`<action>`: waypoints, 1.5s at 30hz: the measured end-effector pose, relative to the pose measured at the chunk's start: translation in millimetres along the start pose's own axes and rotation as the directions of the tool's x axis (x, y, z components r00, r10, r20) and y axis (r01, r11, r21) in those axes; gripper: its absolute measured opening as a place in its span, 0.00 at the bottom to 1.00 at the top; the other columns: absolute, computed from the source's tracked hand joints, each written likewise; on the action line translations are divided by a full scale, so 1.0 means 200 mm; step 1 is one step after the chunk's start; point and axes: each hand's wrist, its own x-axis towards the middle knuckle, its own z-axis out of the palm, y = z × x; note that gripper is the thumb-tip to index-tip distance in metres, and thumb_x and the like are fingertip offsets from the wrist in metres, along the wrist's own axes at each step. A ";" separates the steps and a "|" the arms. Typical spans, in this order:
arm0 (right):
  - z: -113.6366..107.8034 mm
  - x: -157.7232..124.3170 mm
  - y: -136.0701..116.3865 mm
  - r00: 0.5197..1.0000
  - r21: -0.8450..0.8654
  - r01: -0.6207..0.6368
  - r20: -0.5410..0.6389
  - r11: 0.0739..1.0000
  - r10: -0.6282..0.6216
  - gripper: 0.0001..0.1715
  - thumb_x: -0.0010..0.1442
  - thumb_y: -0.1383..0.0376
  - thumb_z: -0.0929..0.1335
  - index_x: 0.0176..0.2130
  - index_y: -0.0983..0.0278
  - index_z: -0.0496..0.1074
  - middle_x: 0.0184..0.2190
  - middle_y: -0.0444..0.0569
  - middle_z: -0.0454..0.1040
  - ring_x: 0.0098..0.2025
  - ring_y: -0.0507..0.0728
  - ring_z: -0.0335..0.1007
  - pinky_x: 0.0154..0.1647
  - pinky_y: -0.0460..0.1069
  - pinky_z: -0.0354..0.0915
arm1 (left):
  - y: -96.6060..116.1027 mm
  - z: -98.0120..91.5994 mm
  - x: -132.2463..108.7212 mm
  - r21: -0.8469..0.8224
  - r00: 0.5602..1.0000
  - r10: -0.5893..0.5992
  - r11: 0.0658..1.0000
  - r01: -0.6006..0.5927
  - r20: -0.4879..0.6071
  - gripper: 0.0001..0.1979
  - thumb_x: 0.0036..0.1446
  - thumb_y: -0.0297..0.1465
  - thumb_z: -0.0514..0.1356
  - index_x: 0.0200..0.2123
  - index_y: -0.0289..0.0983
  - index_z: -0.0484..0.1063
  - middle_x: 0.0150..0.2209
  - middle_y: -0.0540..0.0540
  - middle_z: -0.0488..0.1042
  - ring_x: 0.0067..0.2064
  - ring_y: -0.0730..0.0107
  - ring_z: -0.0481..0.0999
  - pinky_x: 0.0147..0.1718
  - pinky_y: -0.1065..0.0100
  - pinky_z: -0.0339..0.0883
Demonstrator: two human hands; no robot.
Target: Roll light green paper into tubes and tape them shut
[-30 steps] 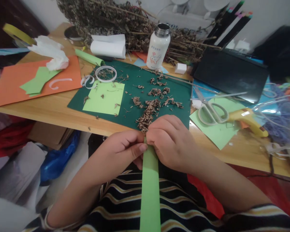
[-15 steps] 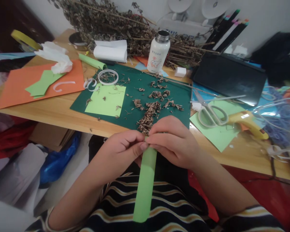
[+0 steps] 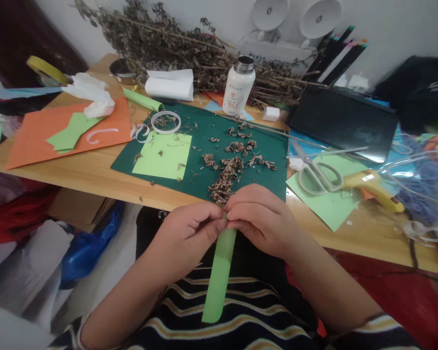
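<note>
A long green paper tube [image 3: 221, 277] slants from my fingers down over my striped shirt. My left hand [image 3: 193, 231] pinches its upper end from the left, thumb and fingers closed. From the right, my right hand [image 3: 261, 218] grips the same end with its fingertips pressed together. The tube's opening is mostly hidden behind my fingers. Just beyond my hands, a heap of dried crumbled leaves [image 3: 226, 177] lies on the dark green cutting mat [image 3: 200, 187]. A light green paper square [image 3: 164, 155] with leaf bits on it rests on the mat's left part.
A white bottle [image 3: 238, 87] stands uncapped at the mat's back edge. To the right are scissors [image 3: 319, 177], a yellow glue gun [image 3: 375, 187] and a black tablet [image 3: 345, 121]. A tape roll [image 3: 166, 122], orange paper [image 3: 32, 138] and dried stems [image 3: 175, 46] lie left and behind.
The view has shifted slightly, so the table sits a little lower. Both hands stay on the tube's upper end, and the tube looks somewhat narrower and more turned.
</note>
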 end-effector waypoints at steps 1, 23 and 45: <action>0.00 0.00 0.00 1.000 0.005 -0.013 0.005 1.000 0.013 0.06 0.58 0.68 0.63 0.29 0.65 0.65 0.29 0.49 0.73 0.33 0.52 0.67 0.35 0.48 0.67 | -0.01 0.01 0.00 -0.002 1.000 0.004 1.000 -0.004 -0.010 0.12 0.55 0.30 0.52 0.20 0.35 0.63 0.19 0.55 0.58 0.23 0.81 0.58 0.22 0.78 0.53; 0.02 -0.04 0.00 0.997 0.065 -0.043 -0.056 0.997 0.047 0.06 0.59 0.67 0.62 0.31 0.64 0.65 0.29 0.48 0.72 0.33 0.52 0.66 0.35 0.50 0.66 | -0.02 0.04 0.00 0.064 0.992 0.115 0.992 -0.111 -0.060 0.12 0.56 0.29 0.52 0.20 0.35 0.63 0.18 0.55 0.58 0.21 0.81 0.58 0.21 0.79 0.54; 0.01 -0.07 -0.01 0.988 0.034 -0.102 -0.109 0.994 0.106 0.07 0.59 0.68 0.62 0.29 0.65 0.66 0.30 0.48 0.72 0.34 0.52 0.66 0.37 0.49 0.65 | -0.01 0.08 -0.02 0.218 0.981 0.117 0.973 -0.082 -0.153 0.12 0.56 0.31 0.53 0.21 0.36 0.66 0.19 0.54 0.63 0.22 0.79 0.61 0.22 0.77 0.57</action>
